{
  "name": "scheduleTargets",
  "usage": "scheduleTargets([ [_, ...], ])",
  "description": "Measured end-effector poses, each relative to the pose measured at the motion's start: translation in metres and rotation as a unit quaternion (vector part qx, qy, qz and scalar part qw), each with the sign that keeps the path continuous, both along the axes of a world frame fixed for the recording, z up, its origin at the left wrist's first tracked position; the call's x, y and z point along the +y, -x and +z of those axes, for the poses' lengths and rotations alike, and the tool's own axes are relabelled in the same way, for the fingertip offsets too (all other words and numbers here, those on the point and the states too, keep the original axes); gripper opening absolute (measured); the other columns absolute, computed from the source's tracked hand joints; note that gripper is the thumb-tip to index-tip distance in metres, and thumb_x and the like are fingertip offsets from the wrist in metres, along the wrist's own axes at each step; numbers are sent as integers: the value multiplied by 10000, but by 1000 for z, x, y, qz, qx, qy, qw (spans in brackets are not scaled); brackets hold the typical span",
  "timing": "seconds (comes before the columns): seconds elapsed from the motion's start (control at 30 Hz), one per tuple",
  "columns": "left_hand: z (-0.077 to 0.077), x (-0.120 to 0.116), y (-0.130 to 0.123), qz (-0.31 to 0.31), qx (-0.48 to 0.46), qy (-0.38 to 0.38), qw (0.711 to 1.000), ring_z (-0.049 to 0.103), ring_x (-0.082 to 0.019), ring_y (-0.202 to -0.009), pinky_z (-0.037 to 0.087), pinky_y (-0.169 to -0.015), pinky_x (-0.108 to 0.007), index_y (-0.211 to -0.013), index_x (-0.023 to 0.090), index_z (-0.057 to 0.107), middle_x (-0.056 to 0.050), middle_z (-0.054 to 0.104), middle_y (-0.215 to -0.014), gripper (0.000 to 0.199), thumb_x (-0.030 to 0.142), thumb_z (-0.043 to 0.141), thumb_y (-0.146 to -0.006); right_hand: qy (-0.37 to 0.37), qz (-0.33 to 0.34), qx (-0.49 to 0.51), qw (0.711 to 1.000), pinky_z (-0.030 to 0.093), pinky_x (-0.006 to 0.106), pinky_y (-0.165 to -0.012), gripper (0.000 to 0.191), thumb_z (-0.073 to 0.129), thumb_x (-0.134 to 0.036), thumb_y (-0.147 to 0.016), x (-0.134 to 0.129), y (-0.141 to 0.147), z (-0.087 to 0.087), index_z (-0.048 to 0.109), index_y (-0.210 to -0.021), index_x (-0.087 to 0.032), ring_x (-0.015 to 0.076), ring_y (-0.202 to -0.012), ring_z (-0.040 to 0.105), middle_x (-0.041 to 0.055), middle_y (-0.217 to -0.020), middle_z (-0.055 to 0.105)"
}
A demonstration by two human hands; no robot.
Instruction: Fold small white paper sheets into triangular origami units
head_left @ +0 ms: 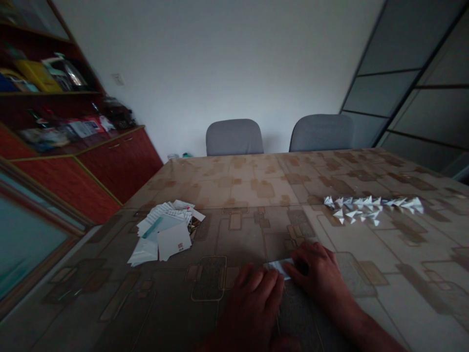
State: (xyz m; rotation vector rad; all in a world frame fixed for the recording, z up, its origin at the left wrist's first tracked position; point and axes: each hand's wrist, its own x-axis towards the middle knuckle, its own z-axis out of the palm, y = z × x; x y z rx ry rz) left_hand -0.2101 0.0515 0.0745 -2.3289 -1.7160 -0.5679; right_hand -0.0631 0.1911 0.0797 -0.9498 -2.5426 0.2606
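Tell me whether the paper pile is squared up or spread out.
Spread out: the paper pile fans at different angles, with many staggered edges showing.

Table (242, 239), patterned brown cover: across lower frame. Left hand (258, 296), bottom centre: fingers on small paper strip (275, 265). Right hand (318, 271), lower right of centre: fingertips at strip's right end; exact grip unclear in shadow. Paper pile (174, 239), loosely fanned: left of centre. Folded paper pieces (374, 211), pointed, two rows: right. Grey chairs (234, 138), two: centre, beyond table. Red-brown cabinet (113, 168), laden shelves: upper left. Pale wall (227, 58): top centre.
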Motion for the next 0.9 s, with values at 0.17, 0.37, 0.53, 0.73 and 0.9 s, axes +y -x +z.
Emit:
scheduleTargets([
  [0.17, 6, 0, 1, -10, 4, -1, 1000, 587, -278, -975, 380, -947, -469, -1232, 74, 559, -136, 656, -1138, 763, 702, 277, -903, 6, 1, 6, 1000, 419, 370, -692, 149, 698, -248, -746, 1, 0, -1, 576, -663, -228, 227, -700, 581, -8, -672, 608],
  [0.37, 4, 1, 3, -2, 15, 13, 1000, 579, -286, -1013, 392, -947, -475, -1272, 100, 533, -141, 643, -1184, 785, 727, 258, -889, 0, 5, 36, 999, 475, 396, -730, 201, 628, -220, -776, 9, -11, -11, 634, -976, -240, 260, -826, 626, 42, -868, 683],
  [0.53, 7, 1, 3, -8, 9, 15, 1000, 591, -278, -982, 393, -941, -465, -1243, 97, 551, -130, 655, -1149, 790, 737, 259, -883, -39, -27, 70, 996, 477, 488, -799, 445, 629, -275, -761, -1, -12, -16, 548, -1198, -276, 329, -1043, 582, 98, -1200, 616],
  [0.73, 0, 1, 4, -3, 16, -14, 1000, 578, -277, -1015, 353, -983, -468, -1255, 111, 545, -132, 643, -1156, 782, 742, 283, -874, -36, -52, 47, 997, 463, 542, -856, 540, 621, -280, -738, -11, -3, -22, 509, -1262, -217, 366, -1140, 537, 156, -1334, 533],
  [0.9, 2, -1, 7, -14, 27, 8, 1000, 566, -268, -1058, 326, -1039, -481, -1295, 113, 517, -128, 632, -1194, 768, 726, 314, -880, -37, -45, 38, 998, 452, 545, -893, 597, 570, -302, -795, -5, -10, -28, 418, -1369, -238, 356, -1195, 521, 153, -1406, 480],
])
